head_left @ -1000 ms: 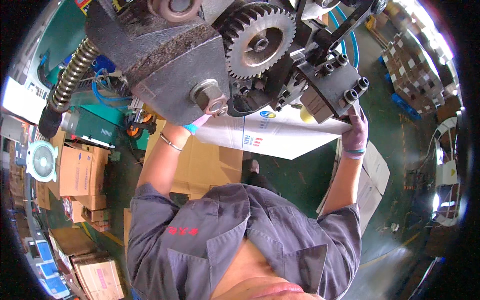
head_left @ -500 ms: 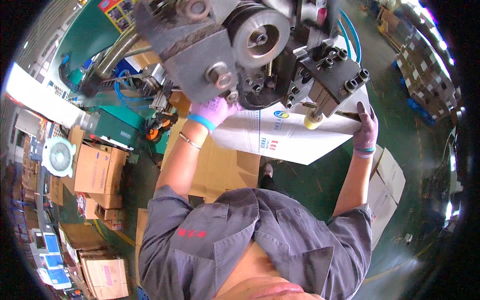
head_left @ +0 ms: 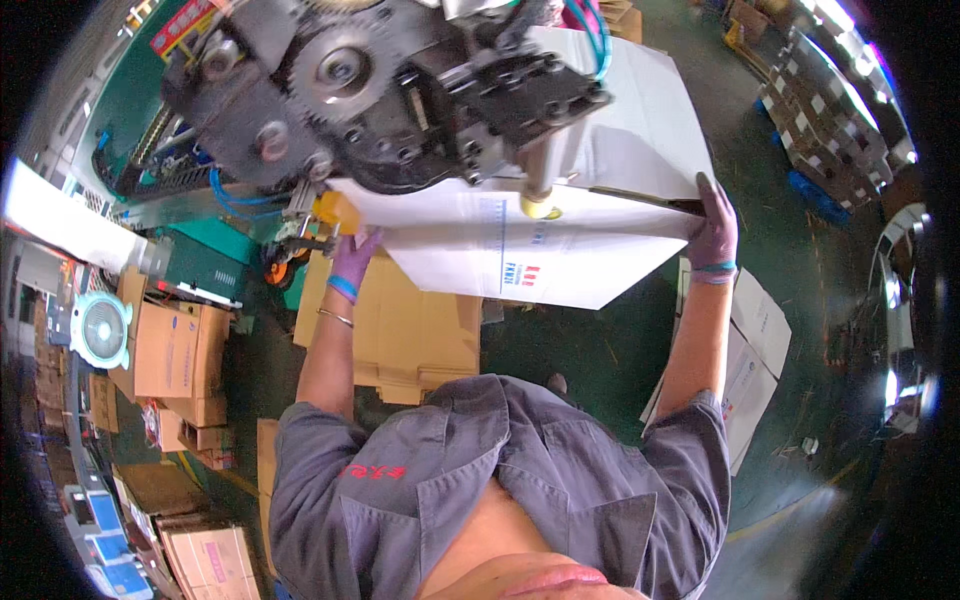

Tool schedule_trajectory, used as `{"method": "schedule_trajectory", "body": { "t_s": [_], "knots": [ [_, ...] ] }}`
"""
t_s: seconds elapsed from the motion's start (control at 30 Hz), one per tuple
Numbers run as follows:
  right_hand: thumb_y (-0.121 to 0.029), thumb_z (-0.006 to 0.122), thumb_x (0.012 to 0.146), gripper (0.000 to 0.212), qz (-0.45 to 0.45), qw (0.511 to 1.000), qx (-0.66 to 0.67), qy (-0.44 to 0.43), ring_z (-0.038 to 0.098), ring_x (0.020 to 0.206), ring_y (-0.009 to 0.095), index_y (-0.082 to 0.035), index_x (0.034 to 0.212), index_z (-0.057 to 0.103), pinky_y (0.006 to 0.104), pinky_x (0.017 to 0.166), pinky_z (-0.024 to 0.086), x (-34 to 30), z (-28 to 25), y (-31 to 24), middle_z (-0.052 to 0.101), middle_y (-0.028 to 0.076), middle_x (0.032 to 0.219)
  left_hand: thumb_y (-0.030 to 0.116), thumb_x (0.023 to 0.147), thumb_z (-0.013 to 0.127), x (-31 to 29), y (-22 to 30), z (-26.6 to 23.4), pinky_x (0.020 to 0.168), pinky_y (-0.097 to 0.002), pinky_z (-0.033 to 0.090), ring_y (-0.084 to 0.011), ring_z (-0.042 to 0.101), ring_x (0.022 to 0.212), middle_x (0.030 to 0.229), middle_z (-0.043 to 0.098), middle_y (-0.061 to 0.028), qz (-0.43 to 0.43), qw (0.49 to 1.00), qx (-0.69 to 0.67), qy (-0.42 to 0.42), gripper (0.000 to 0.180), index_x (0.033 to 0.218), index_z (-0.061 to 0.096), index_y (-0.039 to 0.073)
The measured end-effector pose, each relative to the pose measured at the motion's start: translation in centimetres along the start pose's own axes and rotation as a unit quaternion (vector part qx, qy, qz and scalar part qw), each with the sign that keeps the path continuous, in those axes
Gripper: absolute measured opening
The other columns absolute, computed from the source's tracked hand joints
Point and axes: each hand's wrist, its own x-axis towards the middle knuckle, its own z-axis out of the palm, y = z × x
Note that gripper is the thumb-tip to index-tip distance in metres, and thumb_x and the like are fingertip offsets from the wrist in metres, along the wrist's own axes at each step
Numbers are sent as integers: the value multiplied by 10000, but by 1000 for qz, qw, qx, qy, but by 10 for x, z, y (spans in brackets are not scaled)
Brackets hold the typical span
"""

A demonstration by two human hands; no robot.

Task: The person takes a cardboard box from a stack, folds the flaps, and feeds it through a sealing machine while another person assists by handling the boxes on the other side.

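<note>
A white cardboard carton (head_left: 585,262) with blue and red printing is under the head of a dark metal machine (head_left: 430,120). My right hand (head_left: 714,235), in a purple glove, grips its right edge, with a finger stretched along the side. By the carton's left end is my left hand (head_left: 352,264), also gloved in purple, just below a yellow machine part (head_left: 338,212). Its thumb and fingers are apart, close to the carton's edge; some fingertips are hidden. A pale, yellow-tipped rod (head_left: 540,195) hangs in front of the carton's printed side.
Flat brown cardboard (head_left: 420,335) lies below the carton. Flattened white cartons (head_left: 752,365) lie at right. On the left are a round fan (head_left: 101,330) and stacked brown boxes (head_left: 180,350). Blue hoses (head_left: 235,195) run beside the machine. Pallet stacks (head_left: 835,120) stand far right.
My left hand has drawn away from under the machine head, down and left to the carton's end. The machine appears further left in view. My right hand stays at the carton's right edge.
</note>
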Motion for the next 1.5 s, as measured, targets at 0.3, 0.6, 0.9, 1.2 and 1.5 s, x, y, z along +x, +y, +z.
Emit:
{"method": "schedule_trajectory", "body": {
  "t_s": [0.3,0.6,0.9,1.2,1.5],
  "knots": [
    [-211,578,869,374,427,723,469,273,610,965,191,39,1148,571,326,740,519,-177,-95,104,638,102,1065,87,792,703,-27,103,140,707,-285,511,-143,643,728,792,683,-55,87,987,-59,-123,147,903,654,5],
    [-208,518,895,307,681,627,375,60,558,1117,239,-94,1162,617,413,950,444,-435,-122,145,617,99,1169,349,745,721,10,268,321,512,-346,455,-250,600,582,640,598,-62,414,887,92,-182,259,792,645,106],
    [-393,422,973,519,553,773,310,29,506,1176,211,-69,1377,401,385,920,433,-143,-149,257,510,56,1321,350,760,657,-56,296,378,565,-330,437,-193,542,604,644,503,12,556,729,50,-396,229,890,597,170],
    [-387,597,821,359,258,740,-382,-491,635,971,306,-82,994,674,403,826,504,25,-114,314,673,149,1002,438,773,642,-56,308,383,695,-352,479,-224,572,714,735,552,-34,554,670,46,-493,373,968,616,121],
    [-223,446,872,264,218,902,-294,-229,658,718,330,-27,949,606,444,658,537,-7,-75,133,662,151,773,480,835,640,39,243,381,1043,-401,366,-289,400,1284,1413,383,-159,195,918,-1,-345,829,1414,288,2]
  ]
}}
